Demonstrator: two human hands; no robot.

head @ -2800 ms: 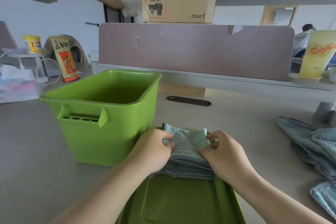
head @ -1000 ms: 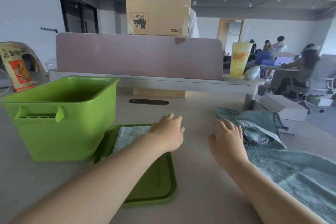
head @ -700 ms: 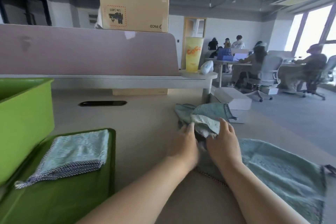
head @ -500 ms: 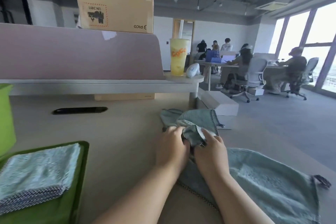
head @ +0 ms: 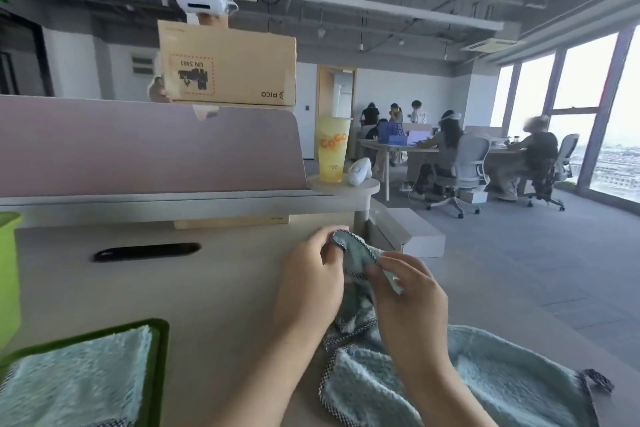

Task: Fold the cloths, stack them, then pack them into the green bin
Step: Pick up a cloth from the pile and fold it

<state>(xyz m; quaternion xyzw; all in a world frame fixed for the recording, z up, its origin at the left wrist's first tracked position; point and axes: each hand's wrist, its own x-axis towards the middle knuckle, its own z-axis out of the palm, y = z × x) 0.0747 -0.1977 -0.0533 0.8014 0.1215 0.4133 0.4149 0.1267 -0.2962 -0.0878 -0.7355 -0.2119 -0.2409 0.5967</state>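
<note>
Both hands hold a light teal cloth [head: 356,255] with a checked hem, lifted above the desk. My left hand [head: 310,282] pinches its top edge; my right hand [head: 410,302] pinches the hem a little to the right. The rest of the cloth hangs down between my hands. Another teal cloth [head: 467,388] lies spread flat at the bottom right. A folded teal cloth [head: 72,385] rests on the green lid [head: 161,350] at the bottom left. Only a sliver of the green bin [head: 8,274] shows at the left edge.
A mauve desk divider [head: 149,146] and a grey shelf run across the back, with a yellow drink cup [head: 331,149] on a round stand. A person behind the divider holds a cardboard box [head: 228,66]. The desk's right edge drops to the floor beside a white box [head: 412,234].
I turned right from the bin and the folded cloth on the lid. Both hands reached to the crumpled cloth, took hold of it and lifted its edge off the desk.
</note>
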